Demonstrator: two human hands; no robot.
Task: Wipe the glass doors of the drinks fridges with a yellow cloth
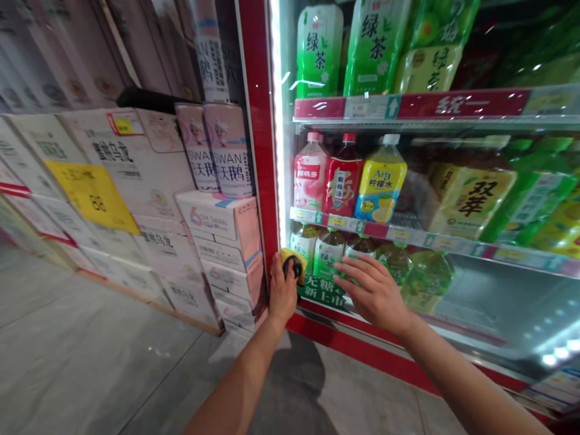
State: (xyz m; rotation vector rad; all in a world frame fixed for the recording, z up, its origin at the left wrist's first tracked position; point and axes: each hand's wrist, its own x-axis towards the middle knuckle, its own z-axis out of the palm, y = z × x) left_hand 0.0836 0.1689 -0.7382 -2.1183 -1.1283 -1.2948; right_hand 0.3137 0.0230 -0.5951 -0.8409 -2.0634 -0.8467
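Note:
My left hand (281,290) is closed around a yellow and black handle (292,264) on the red frame (259,121) of a glass-door drinks cooler. My right hand (372,291) is spread flat, its fingers apart, and holds nothing. It lies against or just before the glass door (498,308), in front of green tea bottles (328,254) on the lowest visible shelf. Behind the glass, bottled drinks (348,178) and large green tea pouches (376,48) fill the upper shelves.
Stacked cardboard drink cartons (136,175) on a low wooden pallet stand left of the cooler, with several pink cans (226,148) on top. A grey tiled floor (90,314) spreads below, and a red base strip (362,350) runs along the cooler's foot.

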